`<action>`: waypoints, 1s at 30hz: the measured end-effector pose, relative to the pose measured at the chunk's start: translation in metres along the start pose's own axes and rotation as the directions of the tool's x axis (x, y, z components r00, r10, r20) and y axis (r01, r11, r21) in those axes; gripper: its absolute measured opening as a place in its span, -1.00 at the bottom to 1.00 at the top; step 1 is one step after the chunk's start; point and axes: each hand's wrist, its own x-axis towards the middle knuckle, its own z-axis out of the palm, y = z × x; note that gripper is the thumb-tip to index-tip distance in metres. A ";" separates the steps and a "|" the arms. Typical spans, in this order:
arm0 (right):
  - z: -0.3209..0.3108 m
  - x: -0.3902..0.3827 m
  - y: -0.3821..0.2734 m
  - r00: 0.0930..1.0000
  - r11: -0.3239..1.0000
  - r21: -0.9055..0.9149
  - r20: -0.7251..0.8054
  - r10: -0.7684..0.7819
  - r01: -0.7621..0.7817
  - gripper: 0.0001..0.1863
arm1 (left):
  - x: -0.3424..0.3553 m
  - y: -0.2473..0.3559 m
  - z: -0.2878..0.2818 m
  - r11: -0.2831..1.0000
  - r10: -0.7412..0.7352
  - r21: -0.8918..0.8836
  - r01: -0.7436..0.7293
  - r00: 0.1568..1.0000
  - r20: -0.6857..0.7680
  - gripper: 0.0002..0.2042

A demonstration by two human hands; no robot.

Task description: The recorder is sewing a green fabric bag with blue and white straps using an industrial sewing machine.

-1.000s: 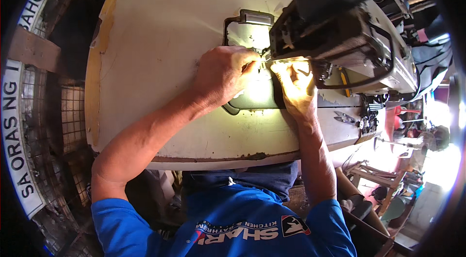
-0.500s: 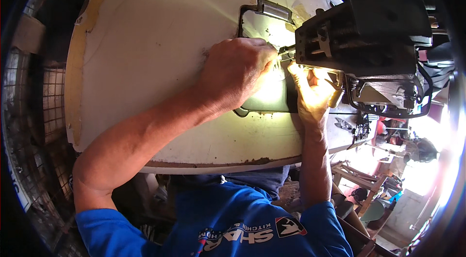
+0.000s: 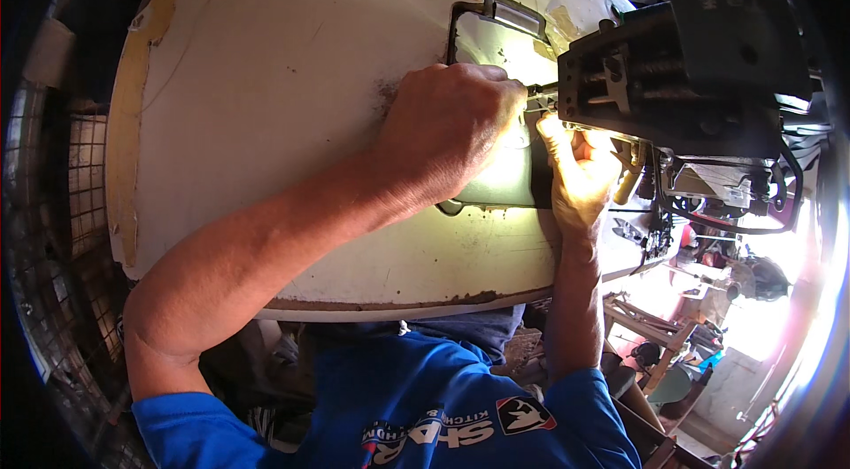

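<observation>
Noted left hand (image 3: 456, 128) just above centre of frame, arm slanting up from lower left, bent wide at the elbow, back uppermost, fingers curled toward the left end of the black machine (image 3: 646, 84) at upper right; can't make out whether holding anything. Right of centre, right hand (image 3: 582, 175) on a near-upright forearm, fingers bent at the machine's lower edge, grip likewise unclear. Beneath both, pale tabletop (image 3: 266, 70).

Black, boxy machine head (image 3: 651, 84), slanting at the pale worktop (image 3: 266, 97)'s 2 o'clock, narrow end turned towards 9 o'clock, where 1 short dark rod (image 3: 543, 90) juts out; lower edge brightly lit
</observation>
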 end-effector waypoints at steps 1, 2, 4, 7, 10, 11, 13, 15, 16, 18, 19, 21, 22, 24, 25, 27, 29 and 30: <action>0.000 0.000 0.002 1.000 1.000 -0.017 -0.021 -0.008 0.008 -0.86 | 0.000 0.000 0.001 1.000 0.003 0.008 -0.003 1.000 -0.010 -0.95; 0.000 0.000 0.003 0.999 0.999 -0.034 -0.041 -0.017 0.016 -0.85 | 0.001 0.000 0.001 1.000 0.003 0.007 -0.002 1.000 -0.011 -0.95; -0.001 0.000 0.002 0.999 0.999 -0.031 -0.030 -0.028 0.027 -0.85 | 0.001 0.000 0.001 1.000 -0.003 0.023 0.003 1.000 0.009 -0.95; -0.002 0.000 0.004 0.999 0.996 -0.068 0.009 -0.051 0.051 -0.85 | 0.001 0.001 0.001 1.000 -0.001 0.003 0.001 1.000 0.001 -0.94; -0.003 0.000 0.006 0.996 0.990 -0.110 0.041 -0.081 0.085 -0.86 | 0.002 0.001 0.002 0.999 -0.025 -0.019 0.025 1.000 0.010 -0.94; -0.003 0.000 0.005 0.994 0.988 -0.113 0.046 -0.098 0.102 -0.87 | 0.001 0.001 0.002 1.000 -0.024 -0.019 0.024 1.000 0.009 -0.94; -0.002 0.000 0.000 0.998 0.994 -0.095 0.042 -0.054 0.058 -0.87 | 0.001 0.001 0.002 0.998 -0.034 -0.044 0.034 0.999 -0.008 -0.93; 0.000 -0.001 0.000 0.999 0.997 -0.075 0.040 -0.010 0.013 -0.86 | 0.000 0.000 0.002 0.999 -0.031 -0.021 0.031 0.999 0.006 -0.92; 0.000 -0.001 0.000 0.999 0.998 -0.063 0.035 -0.022 0.024 -0.86 | 0.000 0.000 0.001 1.000 -0.026 -0.002 0.026 0.999 0.019 -0.92; 0.000 -0.001 0.002 0.999 0.998 -0.050 0.031 -0.034 0.035 -0.86 | 0.001 0.000 0.001 1.000 -0.017 0.000 0.017 1.000 0.009 -0.92; -0.001 -0.001 0.002 0.999 0.998 -0.046 0.030 -0.032 0.033 -0.84 | 0.001 0.001 0.002 1.000 -0.008 0.001 0.008 1.000 0.000 -0.92; -0.001 0.000 0.002 0.999 0.999 -0.042 0.028 -0.032 0.033 -0.83 | 0.002 0.002 0.002 1.000 -0.009 0.001 0.009 1.000 0.003 -0.91; -0.001 0.000 0.003 0.999 0.999 -0.025 0.028 -0.024 0.025 -0.82 | 0.002 0.002 0.002 1.000 -0.013 0.005 0.013 1.000 0.006 -0.91; -0.001 0.000 0.004 0.999 1.000 -0.006 0.028 -0.018 0.019 -0.81 | 0.001 0.002 0.001 1.000 -0.019 0.002 0.019 1.000 0.013 -0.91; -0.001 0.000 0.005 0.999 1.000 -0.013 0.027 -0.027 0.027 -0.81 | 0.001 0.001 0.001 1.000 -0.025 -0.002 0.025 1.000 0.020 -0.91; 0.000 0.000 0.007 0.999 0.999 -0.020 0.026 -0.036 0.037 -0.82 | 0.000 0.002 0.000 1.000 -0.028 -0.003 0.028 0.999 0.016 -0.91; -0.001 -0.001 0.007 0.998 0.998 -0.030 -0.007 -0.058 0.058 -0.83 | 0.001 0.002 0.001 1.000 -0.029 -0.005 0.029 1.000 0.011 -0.91; -0.001 -0.001 0.006 0.998 0.998 -0.031 -0.008 -0.060 0.059 -0.83 | 0.001 0.003 0.002 1.000 -0.024 0.002 0.024 1.000 -0.002 -0.91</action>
